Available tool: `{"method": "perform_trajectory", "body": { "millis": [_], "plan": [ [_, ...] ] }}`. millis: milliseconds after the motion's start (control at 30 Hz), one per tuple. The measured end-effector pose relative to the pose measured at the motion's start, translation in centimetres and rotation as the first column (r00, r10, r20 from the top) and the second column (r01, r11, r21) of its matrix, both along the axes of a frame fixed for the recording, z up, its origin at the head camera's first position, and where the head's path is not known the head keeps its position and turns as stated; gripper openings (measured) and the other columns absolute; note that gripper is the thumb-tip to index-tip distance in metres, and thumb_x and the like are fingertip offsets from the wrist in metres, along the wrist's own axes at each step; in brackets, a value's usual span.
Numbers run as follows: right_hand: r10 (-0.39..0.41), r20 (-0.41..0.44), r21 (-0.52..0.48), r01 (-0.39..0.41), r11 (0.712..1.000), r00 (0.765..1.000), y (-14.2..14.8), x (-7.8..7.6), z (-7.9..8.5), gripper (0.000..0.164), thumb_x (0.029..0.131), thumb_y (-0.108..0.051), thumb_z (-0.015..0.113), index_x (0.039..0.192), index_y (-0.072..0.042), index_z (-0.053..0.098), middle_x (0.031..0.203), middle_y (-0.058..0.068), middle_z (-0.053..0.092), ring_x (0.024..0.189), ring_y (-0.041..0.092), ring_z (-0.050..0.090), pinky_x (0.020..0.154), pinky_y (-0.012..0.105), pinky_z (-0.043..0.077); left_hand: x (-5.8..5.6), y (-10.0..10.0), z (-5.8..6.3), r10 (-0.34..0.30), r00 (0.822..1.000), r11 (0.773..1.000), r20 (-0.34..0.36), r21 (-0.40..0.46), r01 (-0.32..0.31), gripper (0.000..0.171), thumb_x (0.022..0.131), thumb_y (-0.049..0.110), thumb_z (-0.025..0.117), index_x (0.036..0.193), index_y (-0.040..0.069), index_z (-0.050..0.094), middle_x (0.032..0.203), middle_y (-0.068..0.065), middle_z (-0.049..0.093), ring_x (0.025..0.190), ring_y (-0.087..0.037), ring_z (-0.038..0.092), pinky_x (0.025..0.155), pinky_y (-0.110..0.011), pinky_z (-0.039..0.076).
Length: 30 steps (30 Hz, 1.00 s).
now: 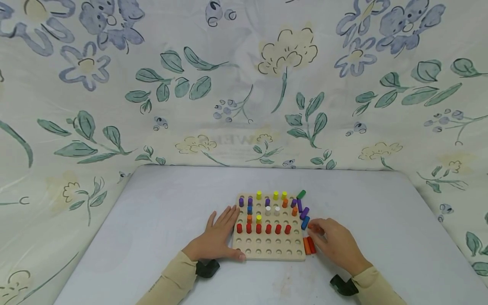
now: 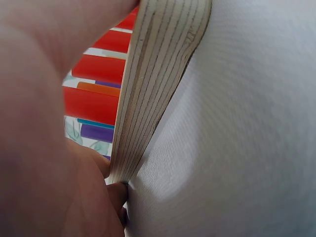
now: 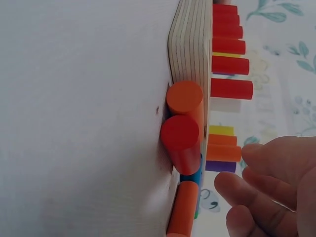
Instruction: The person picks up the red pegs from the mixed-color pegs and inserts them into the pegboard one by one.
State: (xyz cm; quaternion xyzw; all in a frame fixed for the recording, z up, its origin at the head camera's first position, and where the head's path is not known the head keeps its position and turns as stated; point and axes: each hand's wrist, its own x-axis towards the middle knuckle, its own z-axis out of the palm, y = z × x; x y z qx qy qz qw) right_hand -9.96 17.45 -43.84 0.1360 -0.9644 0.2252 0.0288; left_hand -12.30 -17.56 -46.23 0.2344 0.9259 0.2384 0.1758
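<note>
A wooden peg board (image 1: 272, 256) lies on the table with coloured pegs standing in some holes. One row has several red pegs (image 1: 268, 229). My left hand (image 1: 214, 238) rests against the board's left side, fingers extended along it and thumb at the front corner. In the left wrist view, its fingers (image 2: 116, 195) touch the layered edge. My right hand (image 1: 339, 243) hovers by the board's right side, fingers loosely bent. The right wrist view shows a gap between thumb and fingers (image 3: 247, 197), nothing held. A loose orange peg (image 3: 182, 210) lies near those fingertips.
Beside the board's right edge lie an orange peg (image 1: 306, 245) and a red peg (image 1: 311, 245). Farther back are a blue peg (image 1: 305, 223), purple pegs (image 1: 304, 213) and a green peg (image 1: 301, 194). Floral cloth (image 1: 244, 84) hangs behind the white table (image 1: 160, 199).
</note>
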Motion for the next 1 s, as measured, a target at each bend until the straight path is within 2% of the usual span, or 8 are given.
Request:
{"method": "perform_trajectory", "body": {
  "millis": [233,533,867,1000],
  "plan": [
    [-0.023,0.056,0.014,0.022,1.000,0.998,-0.06,0.17,-0.22,0.020,0.091,-0.020,0.076,0.110,-0.013,0.074,0.088,-0.007,0.066,0.080,0.007,0.057,0.073,0.029,0.056,0.00,0.05,0.00,0.003,1.000,1.000,0.003,0.000,-0.003,0.129,0.073,0.070,0.075,0.161,0.003,0.009,0.169,-0.014,0.005,0.155,-0.033,-0.002,0.116,-0.064,-0.009],
    [-0.031,0.104,0.035,0.027,0.999,0.994,-0.29,0.17,-0.35,0.024,0.091,-0.021,0.076,0.113,-0.012,0.074,0.086,-0.008,0.065,0.077,0.007,0.054,0.072,0.027,0.054,0.00,0.10,0.14,0.002,1.000,1.000,0.003,-0.005,-0.002,0.129,0.073,0.070,0.075,0.161,0.003,0.009,0.169,-0.014,0.005,0.155,-0.033,-0.002,0.116,-0.063,-0.010],
    [-0.016,0.085,0.031,0.014,0.999,0.996,-0.04,0.19,-0.39,0.024,0.090,-0.020,0.077,0.113,-0.011,0.075,0.087,-0.008,0.066,0.078,0.006,0.054,0.070,0.025,0.054,-0.02,0.08,0.28,-0.007,1.000,1.000,0.002,0.004,0.007,0.129,0.074,0.070,0.075,0.161,0.002,0.009,0.168,-0.015,0.004,0.155,-0.033,-0.002,0.116,-0.064,-0.009],
    [-0.019,0.091,0.032,0.016,0.999,0.996,0.08,0.18,-0.45,0.024,0.089,-0.019,0.078,0.111,-0.011,0.075,0.085,-0.008,0.065,0.074,0.007,0.052,0.065,0.024,0.051,-0.02,0.09,0.33,-0.007,1.000,1.000,0.001,0.006,0.007,0.129,0.073,0.070,0.075,0.161,0.002,0.009,0.168,-0.015,0.004,0.155,-0.033,-0.002,0.116,-0.064,-0.009]
  ]
}}
